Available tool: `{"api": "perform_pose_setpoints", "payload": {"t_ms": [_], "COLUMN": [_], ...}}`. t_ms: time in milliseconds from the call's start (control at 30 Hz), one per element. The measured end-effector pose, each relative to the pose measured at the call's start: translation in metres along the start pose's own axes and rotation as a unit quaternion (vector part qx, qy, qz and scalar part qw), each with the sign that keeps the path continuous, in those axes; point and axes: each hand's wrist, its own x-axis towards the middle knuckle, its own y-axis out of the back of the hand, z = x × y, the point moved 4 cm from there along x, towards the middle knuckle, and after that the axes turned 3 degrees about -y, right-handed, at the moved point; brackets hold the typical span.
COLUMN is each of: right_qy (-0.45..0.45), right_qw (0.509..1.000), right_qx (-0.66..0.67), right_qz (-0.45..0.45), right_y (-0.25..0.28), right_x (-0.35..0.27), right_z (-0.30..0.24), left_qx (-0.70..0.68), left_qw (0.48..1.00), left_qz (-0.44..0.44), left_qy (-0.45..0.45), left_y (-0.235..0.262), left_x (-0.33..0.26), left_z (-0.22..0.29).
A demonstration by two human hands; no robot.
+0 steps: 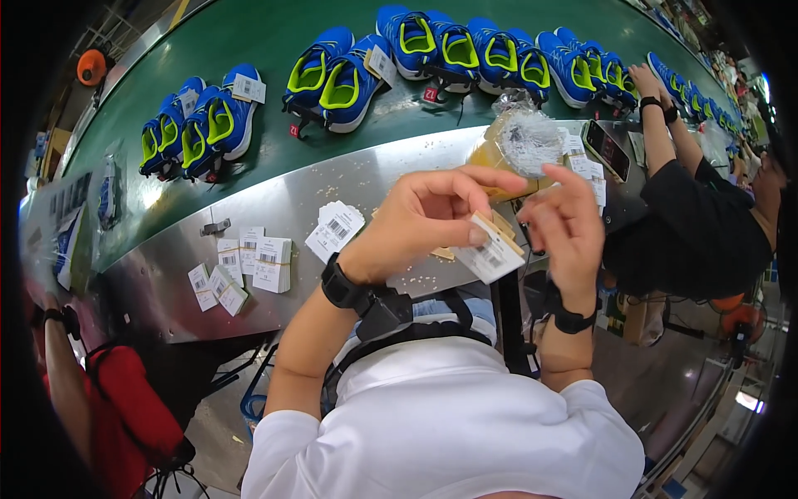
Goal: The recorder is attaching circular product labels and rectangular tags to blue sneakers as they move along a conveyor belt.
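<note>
A small stack of white cardboard tags (496, 256) with printed bars is pinched between the thumb and fingers of my left hand (424, 214). Brownish edges show along the stack's upper side. To its right, my right hand (569, 229) is raised with its fingers bent and apart, and nothing shows in them. Its index fingertip comes near the fingers of my left hand. On the metal ledge (366, 179), a fanned pile of white tags (335, 226) lies to the left of my left wrist. Several banded tag stacks (272, 264) lie farther left.
Pairs of blue shoes (345, 87) with lime linings stand along the green belt (266, 158); some carry white tags. Beyond my hands are a clear plastic bag (524, 137) and a phone (607, 150). Co-workers in black (682, 224) and red (137, 399) flank me.
</note>
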Motion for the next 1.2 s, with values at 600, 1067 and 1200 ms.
{"api": "perform_pose_setpoints", "payload": {"t_ms": [600,1067,1200], "right_qy": [0.071,0.091,0.126], "right_qw": [0.98,0.981,0.974], "right_qx": [0.183,-0.16,-0.184], "right_qz": [0.034,-0.059,-0.038], "right_y": [0.025,-0.013,-0.021], "right_x": [0.004,0.015,0.012], "right_z": [0.011,0.0,0.006], "left_qx": [-0.01,0.119,0.167], "left_qw": [0.997,0.957,0.944], "left_qz": [0.064,0.261,0.276], "left_qy": [0.039,-0.046,-0.075], "left_y": [0.024,0.021,0.016], "left_x": [-0.022,-0.012,-0.01], "left_z": [-0.024,-0.031,-0.03]}}
